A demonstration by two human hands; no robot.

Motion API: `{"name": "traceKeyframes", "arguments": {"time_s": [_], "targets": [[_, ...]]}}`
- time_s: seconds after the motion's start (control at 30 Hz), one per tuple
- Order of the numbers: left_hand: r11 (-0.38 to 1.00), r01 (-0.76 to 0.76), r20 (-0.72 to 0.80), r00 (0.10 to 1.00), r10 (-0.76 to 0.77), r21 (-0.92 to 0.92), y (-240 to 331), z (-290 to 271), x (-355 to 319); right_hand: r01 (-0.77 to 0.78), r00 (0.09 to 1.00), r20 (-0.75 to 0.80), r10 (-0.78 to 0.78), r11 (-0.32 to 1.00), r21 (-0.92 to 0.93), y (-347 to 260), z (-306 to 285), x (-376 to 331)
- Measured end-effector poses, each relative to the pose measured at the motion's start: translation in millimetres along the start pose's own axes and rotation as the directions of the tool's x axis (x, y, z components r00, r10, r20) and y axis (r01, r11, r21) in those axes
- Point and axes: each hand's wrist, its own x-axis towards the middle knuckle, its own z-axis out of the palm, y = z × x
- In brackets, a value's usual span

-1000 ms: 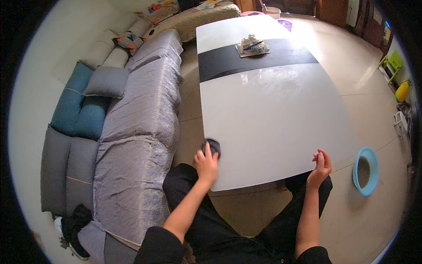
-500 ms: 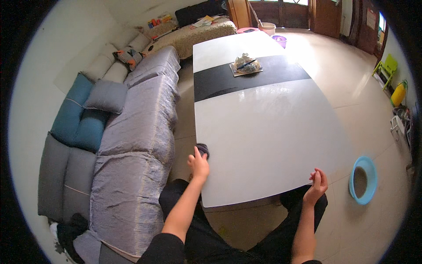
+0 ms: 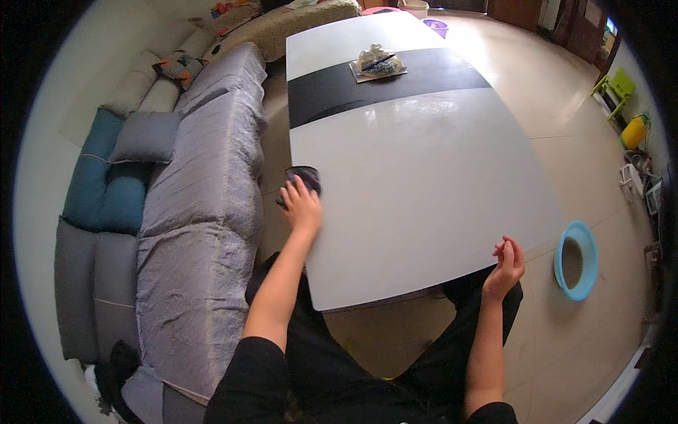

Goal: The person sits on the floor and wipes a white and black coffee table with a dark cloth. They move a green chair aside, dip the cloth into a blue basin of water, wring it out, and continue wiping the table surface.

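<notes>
My left hand (image 3: 302,205) presses a dark cloth (image 3: 304,178) against the left edge of a long white table (image 3: 417,177) with a black band across it. The cloth sticks out past my fingertips, at the table's rim. My right hand (image 3: 506,263) hangs just off the table's near right corner, fingers loosely curled, holding nothing. Both forearms reach up from the lower edge; I wear dark sleeves and dark trousers.
A grey sofa (image 3: 205,191) with a grey cushion (image 3: 145,138) and blue cushions (image 3: 106,184) runs along the table's left side. A tray with a crumpled wrapper (image 3: 376,62) sits on the black band. A blue bowl (image 3: 575,260) lies on the floor at right.
My left hand has slid the cloth farther along the table's left edge, away from me. My right hand has stayed by the near right corner.
</notes>
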Motion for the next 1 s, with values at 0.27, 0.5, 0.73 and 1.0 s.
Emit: {"name": "traceKeyframes", "arguments": {"time_s": [0.27,0.5,0.73,1.0], "targets": [[0.817,-0.575,0.0,0.818,0.575,-0.037,24.5,-19.1,-181.8,0.028,0.999,-0.04,-0.026,0.998,0.048,9.1,1.3,-5.4],[0.565,-0.81,-0.033,0.576,0.817,-0.156,131.6,-4.0,-209.1,0.081,0.996,-0.017,-0.082,0.994,-0.073,-5.5,-20.5,-15.3],[0.567,-0.771,0.085,0.569,0.818,-0.292,248.1,6.6,-226.6,0.198,0.977,0.129,-0.169,0.944,-0.265,1.3,-35.8,-22.3],[0.571,-0.786,0.075,0.571,0.817,-0.236,62.0,-43.1,-218.7,0.155,0.983,0.125,-0.132,0.967,-0.203,-8.9,-27.8,-25.5]]}}
